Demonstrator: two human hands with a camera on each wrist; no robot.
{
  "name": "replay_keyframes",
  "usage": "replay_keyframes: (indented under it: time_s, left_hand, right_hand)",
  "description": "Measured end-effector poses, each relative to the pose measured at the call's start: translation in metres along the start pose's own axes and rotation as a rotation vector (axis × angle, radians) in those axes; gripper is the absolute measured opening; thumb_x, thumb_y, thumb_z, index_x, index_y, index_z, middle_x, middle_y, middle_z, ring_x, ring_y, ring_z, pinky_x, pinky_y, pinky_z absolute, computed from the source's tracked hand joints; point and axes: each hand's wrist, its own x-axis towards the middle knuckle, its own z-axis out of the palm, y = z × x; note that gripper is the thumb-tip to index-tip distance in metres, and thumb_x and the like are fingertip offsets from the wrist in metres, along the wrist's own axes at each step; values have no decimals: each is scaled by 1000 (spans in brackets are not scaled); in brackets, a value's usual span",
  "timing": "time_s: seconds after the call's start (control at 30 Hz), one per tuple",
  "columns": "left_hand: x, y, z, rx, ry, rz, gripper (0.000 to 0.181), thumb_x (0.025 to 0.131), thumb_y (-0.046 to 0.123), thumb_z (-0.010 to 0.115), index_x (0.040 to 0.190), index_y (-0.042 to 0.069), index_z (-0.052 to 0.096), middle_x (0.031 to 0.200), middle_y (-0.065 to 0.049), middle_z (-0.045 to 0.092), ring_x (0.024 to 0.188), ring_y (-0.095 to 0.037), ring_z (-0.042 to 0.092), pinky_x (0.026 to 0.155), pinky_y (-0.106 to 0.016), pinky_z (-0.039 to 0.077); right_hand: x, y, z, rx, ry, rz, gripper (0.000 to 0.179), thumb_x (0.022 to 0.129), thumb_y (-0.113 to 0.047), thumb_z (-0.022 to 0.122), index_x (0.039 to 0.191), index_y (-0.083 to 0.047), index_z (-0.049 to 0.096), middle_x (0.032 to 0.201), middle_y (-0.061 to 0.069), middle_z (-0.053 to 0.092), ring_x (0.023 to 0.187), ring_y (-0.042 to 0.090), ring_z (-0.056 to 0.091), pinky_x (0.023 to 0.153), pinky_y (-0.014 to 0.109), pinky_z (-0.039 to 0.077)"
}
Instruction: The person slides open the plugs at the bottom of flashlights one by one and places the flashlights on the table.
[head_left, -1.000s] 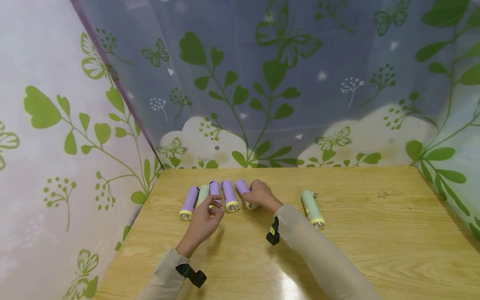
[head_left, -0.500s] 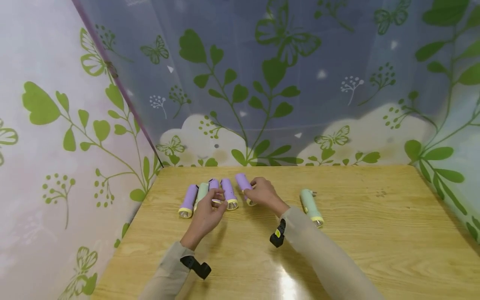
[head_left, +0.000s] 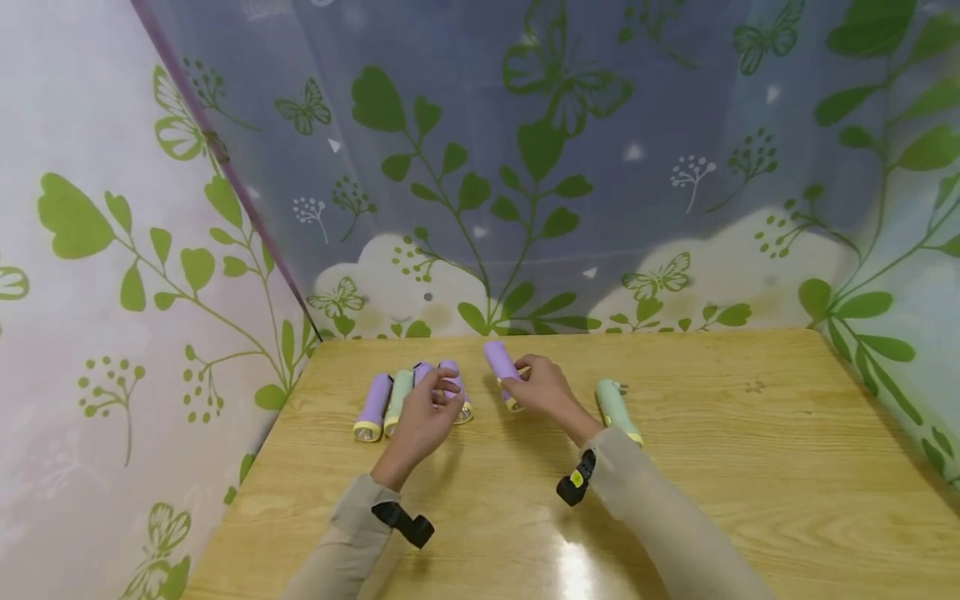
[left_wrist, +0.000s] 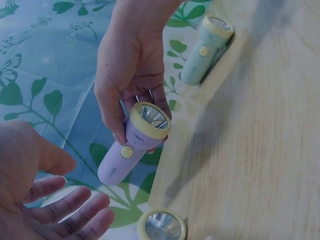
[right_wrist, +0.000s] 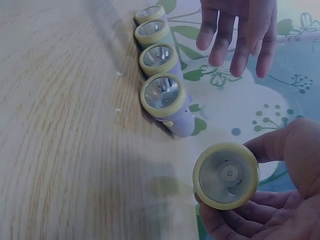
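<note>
My right hand (head_left: 549, 390) grips a purple flashlight (head_left: 500, 360) with a yellow head, thumb on one side and fingers on the other. In the left wrist view this flashlight (left_wrist: 120, 162) tilts with its lens toward the camera. My left hand (head_left: 423, 425) hovers with loosely bent fingers over a row of flashlights and holds nothing. The row has a purple flashlight (head_left: 374, 400) at its left end, a green flashlight (head_left: 400, 392) beside it, then more purple ones partly hidden by the left hand. The row's nearest lens (right_wrist: 162, 92) shows in the right wrist view.
A separate green flashlight (head_left: 617, 404) lies on the wooden table (head_left: 750, 467) to the right, its head partly behind my right sleeve (head_left: 660, 508). Leaf-and-butterfly printed cloth (head_left: 450, 167) stands along the table's back and sides.
My right hand has raised the purple flashlight off the table and drawn it right, away from the row. My left hand has shifted slightly right above the row.
</note>
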Motion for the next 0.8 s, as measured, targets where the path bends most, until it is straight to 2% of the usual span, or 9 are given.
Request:
replay_keyframes:
  time_s: [0.2,0.33,0.63,0.8]
  left_hand:
    - [8,8,5,-20,20,23,34,100,14,62,133,12,58,117,-14,68,99,-26,68,86,-41,58]
    - [12,12,8,-45,25,46,34,100,14,62,134,11,58,116,-14,69,99,-25,69,88,-40,58]
    - [17,15,11,-44,21,74,34,101,17,62,135,13,57,119,-15,68,99,-23,69,88,-39,58]
    - [20,20,15,-60,9,69,34,101,17,61,135,14,57,119,-15,68,97,-22,69,86,-37,58]
  right_hand:
    - [-7,0,-8,15,28,-28,48,94,-29,68,132,-1,60,114,22,71,83,24,72,63,30,58]
    - [-13,-3,-13,26,31,-65,47,94,-27,68,132,-1,60,113,22,71,84,24,72,63,30,59]
    - [-29,-11,-20,44,51,-170,46,94,-24,69,131,1,60,110,23,73,91,28,73,66,31,60]
    - [-38,-12,-23,65,45,-192,46,94,-22,69,132,2,60,111,23,74,95,30,73,68,32,60]
